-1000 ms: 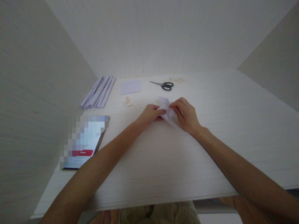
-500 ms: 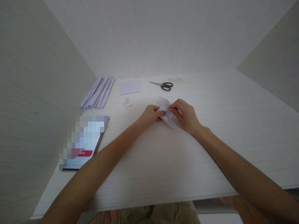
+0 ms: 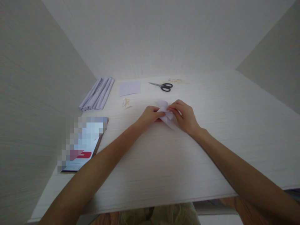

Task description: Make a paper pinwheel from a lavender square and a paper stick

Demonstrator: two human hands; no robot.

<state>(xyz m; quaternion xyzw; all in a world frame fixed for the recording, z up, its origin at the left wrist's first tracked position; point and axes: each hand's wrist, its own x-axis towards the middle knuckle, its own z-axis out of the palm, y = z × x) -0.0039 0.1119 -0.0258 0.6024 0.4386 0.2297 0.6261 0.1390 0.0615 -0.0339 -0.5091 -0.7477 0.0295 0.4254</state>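
A small folded piece of white paper (image 3: 167, 116) lies on the pale wooden table (image 3: 164, 162), a little beyond its middle. My left hand (image 3: 150, 114) pinches the paper's left side with thumb and fingers. My right hand (image 3: 184, 116) grips its right side, fingers curled over the top. Both hands rest on the table and hide much of the paper; a pointed flap sticks out above them and another below.
Along the back lie black-handled scissors (image 3: 162, 86), a square paper sheet (image 3: 130, 87), a stack of folded paper strips (image 3: 97, 93) and a few small tan bits (image 3: 126, 102). A phone with a blurred screen (image 3: 82, 143) sits at the left. Walls close in on three sides.
Both hands have stayed on the paper, with only small finger shifts. The view has drifted slightly.
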